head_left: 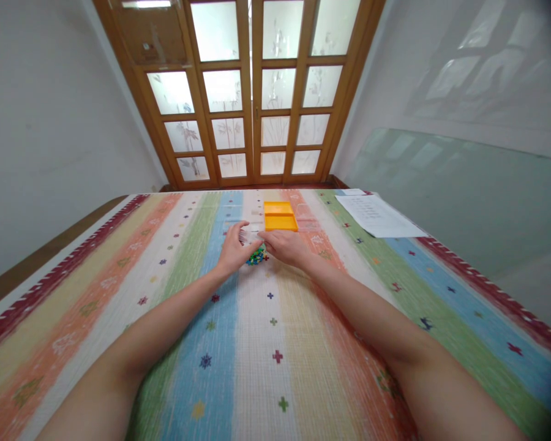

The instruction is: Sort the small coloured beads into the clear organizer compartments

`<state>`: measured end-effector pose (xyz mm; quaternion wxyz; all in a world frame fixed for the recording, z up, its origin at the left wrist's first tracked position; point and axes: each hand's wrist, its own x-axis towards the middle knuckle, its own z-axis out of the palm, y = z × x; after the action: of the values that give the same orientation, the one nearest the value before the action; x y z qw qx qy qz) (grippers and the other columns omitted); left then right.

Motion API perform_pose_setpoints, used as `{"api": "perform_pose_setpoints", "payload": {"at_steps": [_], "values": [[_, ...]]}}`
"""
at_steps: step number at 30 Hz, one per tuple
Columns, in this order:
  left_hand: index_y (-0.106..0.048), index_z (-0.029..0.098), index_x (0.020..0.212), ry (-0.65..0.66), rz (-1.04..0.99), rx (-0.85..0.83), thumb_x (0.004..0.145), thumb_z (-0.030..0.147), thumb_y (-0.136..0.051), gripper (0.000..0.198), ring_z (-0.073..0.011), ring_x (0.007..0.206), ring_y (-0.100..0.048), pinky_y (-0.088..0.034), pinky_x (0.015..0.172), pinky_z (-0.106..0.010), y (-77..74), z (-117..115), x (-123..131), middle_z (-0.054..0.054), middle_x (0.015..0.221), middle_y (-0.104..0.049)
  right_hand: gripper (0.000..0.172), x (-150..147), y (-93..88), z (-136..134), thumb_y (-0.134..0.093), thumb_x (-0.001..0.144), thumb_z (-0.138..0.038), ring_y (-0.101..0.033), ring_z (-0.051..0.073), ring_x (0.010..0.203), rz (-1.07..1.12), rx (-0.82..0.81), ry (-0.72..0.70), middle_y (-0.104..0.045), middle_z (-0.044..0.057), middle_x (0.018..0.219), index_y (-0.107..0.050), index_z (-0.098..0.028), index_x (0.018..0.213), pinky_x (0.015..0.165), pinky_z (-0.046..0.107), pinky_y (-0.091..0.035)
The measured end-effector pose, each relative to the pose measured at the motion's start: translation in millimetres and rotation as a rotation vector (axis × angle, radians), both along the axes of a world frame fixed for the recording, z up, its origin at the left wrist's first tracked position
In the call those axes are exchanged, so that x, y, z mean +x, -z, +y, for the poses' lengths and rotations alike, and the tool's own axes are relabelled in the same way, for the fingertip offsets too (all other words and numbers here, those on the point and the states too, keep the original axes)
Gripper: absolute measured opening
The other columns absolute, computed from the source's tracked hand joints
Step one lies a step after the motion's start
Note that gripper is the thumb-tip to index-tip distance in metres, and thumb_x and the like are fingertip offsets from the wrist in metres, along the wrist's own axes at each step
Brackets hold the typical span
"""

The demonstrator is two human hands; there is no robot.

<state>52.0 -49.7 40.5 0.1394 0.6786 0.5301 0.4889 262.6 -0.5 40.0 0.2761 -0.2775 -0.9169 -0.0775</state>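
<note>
Head view: left hand (233, 250) and right hand (284, 245) are facing each other over the middle of the cloth-covered desk (257, 380). Clear plastic item (250, 235) is showing between the hands; its outline is blurring into the cloth.

Left hand: the thumb and index finger are standing apart, forming a curve around the clear plastic item. Whether they are pressing on it cannot be told.

Right hand: the fingers are lying close together, with the tips pointing toward the left hand beside the clear plastic item. The hand itself is hiding any grip, so its hold cannot be told.

Small pieces (256, 257) in green, blue and yellow are lying in a pile on the near side of the hands, just below the left thumb. The individual shapes are appearing too small to tell.

Orange-yellow box (281, 222) is lying just beyond the right hand, showing two sections, one behind the other. Paper sheet (377, 215) is lying near the far right edge of the desk. Glazed double door (253, 115) is standing beyond the desk.
</note>
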Motion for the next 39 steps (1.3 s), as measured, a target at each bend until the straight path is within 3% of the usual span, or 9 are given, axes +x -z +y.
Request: {"api": "perform_pose_setpoints", "payload": {"at_steps": [8,14,16,19,23,28,34,37,39], "values": [[-0.056,0.024,0.135,0.019,-0.014,-0.012,0.082,0.035,-0.078,0.058,-0.0217,0.098,-0.06,-0.053,0.085,-0.037,1.6,0.1,-0.1,-0.009,0.122,-0.06,0.033,-9.6,9.7,-3.6,-0.049,0.1,-0.016,-0.072,0.025,0.094,0.075,-0.066,0.124,-0.076,0.013,0.107,-0.066,-0.015,0.129,0.081,0.033,-0.053],[-0.037,0.026,0.158,0.349,0.102,0.062,0.078,0.028,-0.08,0.091,-0.0277,0.116,-0.059,-0.049,0.106,-0.048,-6.6,-22.6,16.6,-0.012,0.133,-0.057,0.034,13.4,12.7,16.4,-0.042,0.103,-0.023,-0.07,0.024,0.088,0.327,-0.233,0.301,-0.076,0.011,0.105,-0.067,-0.017,0.126,0.078,0.033,-0.052],[-0.04,0.027,0.156,0.434,0.081,0.082,0.08,0.025,-0.075,0.084,-0.0288,0.124,-0.057,-0.047,0.112,-0.05,-8.6,-23.1,19.4,-0.012,0.138,-0.057,0.034,22.0,12.8,23.8,-0.041,0.102,-0.024,-0.069,0.024,0.087,0.423,-0.262,0.298,-0.075,0.01,0.103,-0.068,-0.018,0.123,0.079,0.034,-0.052],[-0.058,0.027,0.138,0.451,-0.01,0.057,0.083,0.02,-0.067,0.057,-0.0278,0.129,-0.057,-0.045,0.116,-0.049,-4.6,-13.4,14.0,-0.01,0.137,-0.061,0.033,24.8,11.1,28.6,-0.04,0.102,-0.027,-0.068,0.025,0.09,0.56,-0.236,0.272,-0.074,0.011,0.107,-0.069,-0.019,0.118,0.083,0.036,-0.052],[-0.067,0.026,0.123,0.375,-0.183,-0.084,0.088,0.023,-0.062,0.036,-0.0237,0.116,-0.065,-0.053,0.104,-0.042,9.4,2.4,2.3,-0.009,0.129,-0.067,0.035,16.9,6.3,24.4,-0.04,0.103,-0.033,-0.067,0.025,0.089,0.646,-0.249,0.196,-0.073,0.011,0.103,-0.069,-0.019,0.116,0.084,0.037,-0.053],[-0.069,0.022,0.12,0.274,-0.306,-0.225,0.089,0.033,-0.066,0.034,-0.0186,0.087,-0.067,-0.056,0.081,-0.033,17.9,19.7,-10.5,-0.007,0.107,-0.073,0.036,13.0,4.9,20.4,-0.044,0.104,-0.039,-0.066,0.022,0.082,0.683,-0.363,0.136,-0.072,0.007,0.098,-0.067,-0.019,0.124,0.077,0.034,-0.052],[-0.07,0.02,0.123,-0.116,-0.353,-0.149,0.084,0.026,-0.062,0.04,-0.0237,0.109,-0.068,-0.056,0.098,-0.039,12.8,56.1,-75.1,-0.008,0.127,-0.072,0.038,21.5,19.3,30.3,-0.047,0.102,-0.039,-0.068,0.022,0.086,0.65,-0.419,0.184,-0.073,0.009,0.106,-0.063,-0.018,0.129,0.08,0.034,-0.052],[-0.067,0.017,0.13,-0.335,-0.345,-0.15,0.081,0.022,-0.058,0.05,-0.0265,0.113,-0.067,-0.056,0.102,-0.044,14.5,68.9,-116.2,-0.01,0.126,-0.072,0.035,25.1,26.8,33.2,-0.047,0.102,-0.037,-0.069,0.022,0.089,0.614,-0.441,0.23,-0.073,0.011,0.111,-0.066,-0.017,0.124,0.083,0.036,-0.053],[-0.065,0.015,0.132,-0.413,-0.314,-0.153,0.081,0.02,-0.057,0.052,-0.0279,0.119,-0.065,-0.054,0.105,-0.045,18.9,74.3,-138.5,-0.011,0.124,-0.073,0.033,25.9,29.6,32.7,-0.048,0.101,-0.034,-0.068,0.023,0.097,0.591,-0.451,0.231,-0.073,0.012,0.115,-0.068,-0.017,0.12,0.088,0.037,-0.054]]}}
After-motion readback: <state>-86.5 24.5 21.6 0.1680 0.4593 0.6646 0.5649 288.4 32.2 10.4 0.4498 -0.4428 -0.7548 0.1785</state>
